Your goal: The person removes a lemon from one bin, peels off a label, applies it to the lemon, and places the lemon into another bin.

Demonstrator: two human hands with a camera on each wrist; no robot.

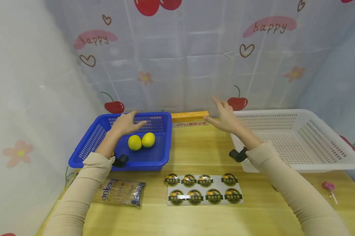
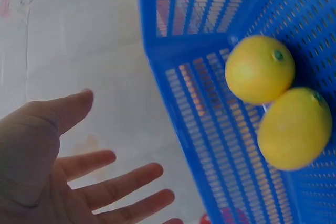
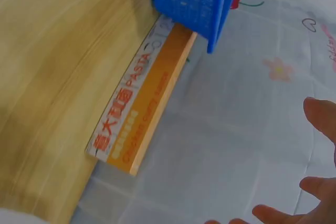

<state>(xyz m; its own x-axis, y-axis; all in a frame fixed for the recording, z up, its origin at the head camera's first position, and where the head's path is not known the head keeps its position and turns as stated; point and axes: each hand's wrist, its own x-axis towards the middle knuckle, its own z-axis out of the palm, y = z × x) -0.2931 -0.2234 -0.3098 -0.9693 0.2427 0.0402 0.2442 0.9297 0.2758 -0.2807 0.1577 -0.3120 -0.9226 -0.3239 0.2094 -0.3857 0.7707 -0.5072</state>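
Two yellow lemon-like fruits (image 1: 141, 141) lie side by side in the blue basket (image 1: 164, 157) on the left. Over that basket hovers my left hand (image 1: 126, 124), fingers spread and nothing in them; the left wrist view has the hand (image 2: 79, 166) beside the basket wall, apart from the fruits (image 2: 294, 129). My right hand (image 1: 224, 118) is raised near the back curtain with thumb and fingers apart, also holding nothing. Nearest to it is an orange and white pasta box (image 1: 192, 118), which lies along the back edge of the table, partly behind the blue basket.
A white basket (image 1: 283, 147) stands on the right. In front lies a sheet of round fruit stickers (image 1: 205, 189), with a packet marked ankara (image 1: 121, 191) to its left, partly under my left sleeve. A pink lollipop (image 1: 329, 187) is near the right edge.
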